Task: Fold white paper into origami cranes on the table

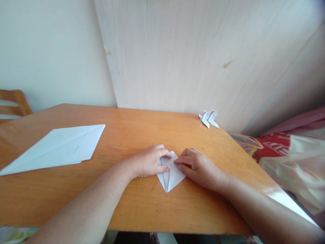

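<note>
A small piece of white folded paper [172, 177] lies on the table in a kite shape, with crease lines running down to a point that faces me. My left hand [151, 160] grips its left side, thumb and fingertips pressed onto the paper. On the right edge, my right hand [200, 166] has its thumb and bent fingers closed on the paper. Both hands partly cover the side corners.
The wooden table [132, 206] meets a pale panel [172, 61] at the back. White paper sheets [63, 145] lie at left. Several folded paper pieces [208, 118] stand at the far right corner. Plastic bags [297, 166] lie beyond the right edge; a chair [19, 101] is far left.
</note>
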{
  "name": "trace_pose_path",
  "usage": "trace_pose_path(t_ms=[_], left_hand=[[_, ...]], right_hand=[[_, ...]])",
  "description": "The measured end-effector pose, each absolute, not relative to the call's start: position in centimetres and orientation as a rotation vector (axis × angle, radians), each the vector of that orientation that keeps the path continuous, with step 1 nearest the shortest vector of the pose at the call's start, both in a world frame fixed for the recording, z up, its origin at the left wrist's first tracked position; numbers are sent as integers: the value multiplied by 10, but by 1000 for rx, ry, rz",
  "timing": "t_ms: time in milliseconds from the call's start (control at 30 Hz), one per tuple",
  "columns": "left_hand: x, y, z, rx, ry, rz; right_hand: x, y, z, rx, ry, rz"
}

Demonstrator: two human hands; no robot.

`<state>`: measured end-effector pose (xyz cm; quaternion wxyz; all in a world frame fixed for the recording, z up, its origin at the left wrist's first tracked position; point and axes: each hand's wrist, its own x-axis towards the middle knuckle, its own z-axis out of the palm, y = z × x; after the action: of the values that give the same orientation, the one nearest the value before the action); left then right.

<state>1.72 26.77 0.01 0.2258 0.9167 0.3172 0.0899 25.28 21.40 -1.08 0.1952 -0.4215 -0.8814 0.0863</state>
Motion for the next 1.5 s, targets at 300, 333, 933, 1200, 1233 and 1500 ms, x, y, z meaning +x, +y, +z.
trace_pose_path(t_ms=[300, 333, 933, 1200, 1233, 1500], left_hand=[[19, 266, -1, 2475, 865, 279], [19, 266, -1, 2479, 856, 281], [22, 261, 1, 2515, 735, 312], [24, 262, -3, 2496, 734, 337], [23, 262, -3, 2498, 732, 335], [25, 261, -2, 2468, 742, 346]], right_hand=[[252, 219, -13, -1273, -2380, 306], [252, 220, -13, -1268, -2384, 309], [246, 215, -13, -1239, -2453, 290], [247, 218, -15, -1262, -2467, 316], [247, 218, -15, -1259, -2470, 317], [251, 217, -14, -1225, -2502, 338]])
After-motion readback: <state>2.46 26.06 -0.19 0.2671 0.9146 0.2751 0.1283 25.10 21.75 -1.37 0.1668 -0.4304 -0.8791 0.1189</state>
